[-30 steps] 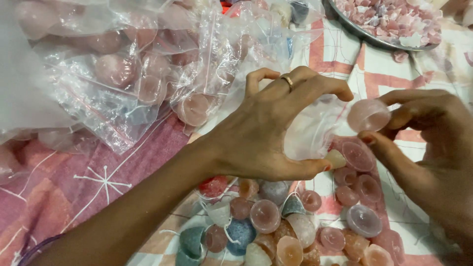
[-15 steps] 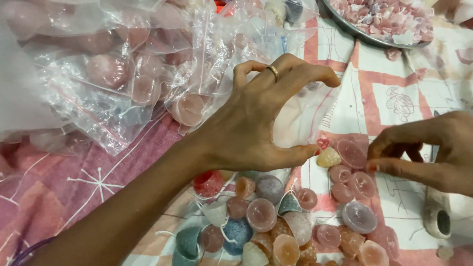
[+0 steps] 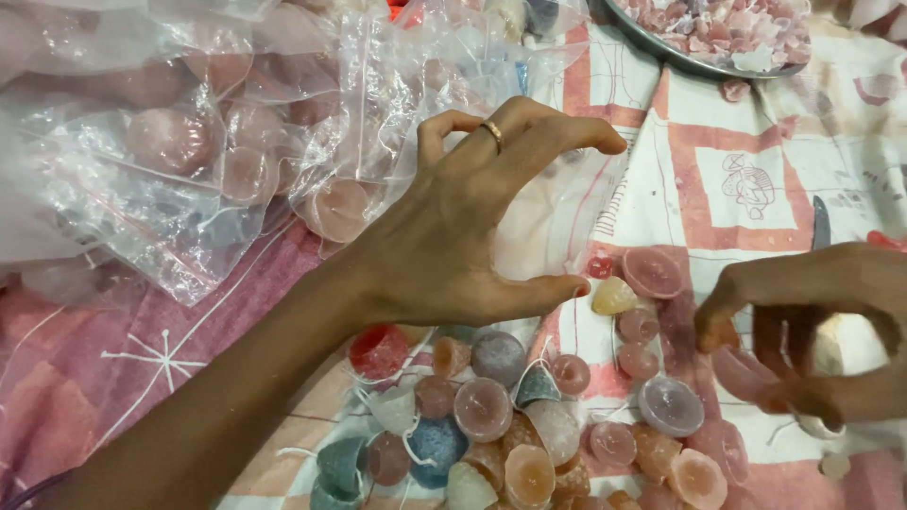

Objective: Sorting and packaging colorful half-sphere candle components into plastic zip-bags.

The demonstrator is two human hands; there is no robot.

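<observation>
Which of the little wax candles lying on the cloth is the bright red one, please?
The red candle just below the left hand's wrist, at the pile's left edge; its neighbours are pink, orange, grey or blue.

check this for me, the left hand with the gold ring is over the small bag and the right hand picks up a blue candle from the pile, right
Not quite. In the head view the right hand pinches a pink candle, not a blue one. The rest stands: the left hand with the gold ring is over the small clear bag.
</observation>
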